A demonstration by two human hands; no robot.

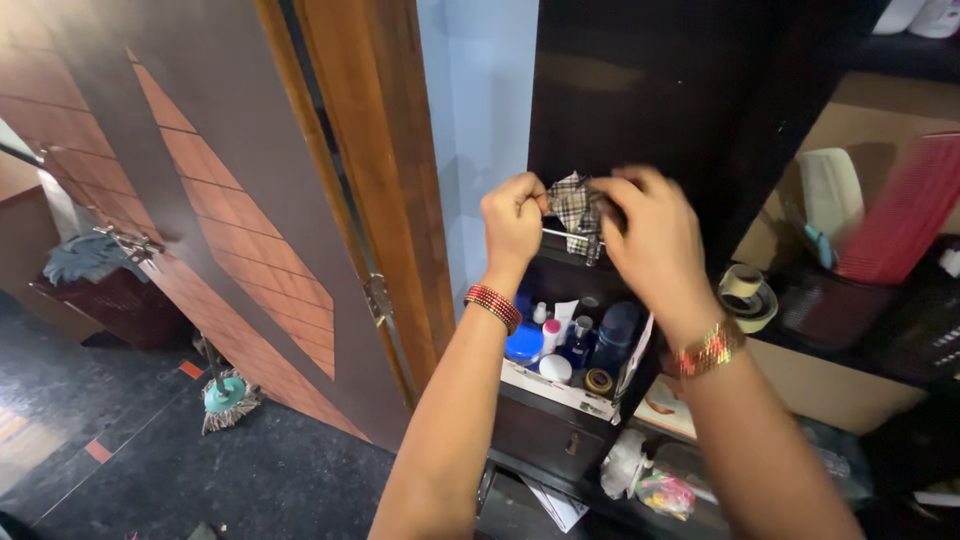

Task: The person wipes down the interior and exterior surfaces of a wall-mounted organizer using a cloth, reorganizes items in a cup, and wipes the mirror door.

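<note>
My left hand (512, 220) and my right hand (650, 235) are raised side by side in front of a dark cabinet panel (640, 90). Both pinch a small checked piece of cloth (576, 210) that hangs between them, along with a thin light rod or wire running across from one hand to the other. Each wrist wears a bangle, red on the left, gold and red on the right. Below my hands stands an open cardboard box (560, 385) packed with several small bottles and jars.
A brown wooden door (230, 200) stands open at the left, with a mop (228, 395) on the dark floor beside it. At the right, shelves hold tape rolls (748, 295), a dark basket (840, 300) and a red folded item. Crumpled bags lie on the bottom shelf.
</note>
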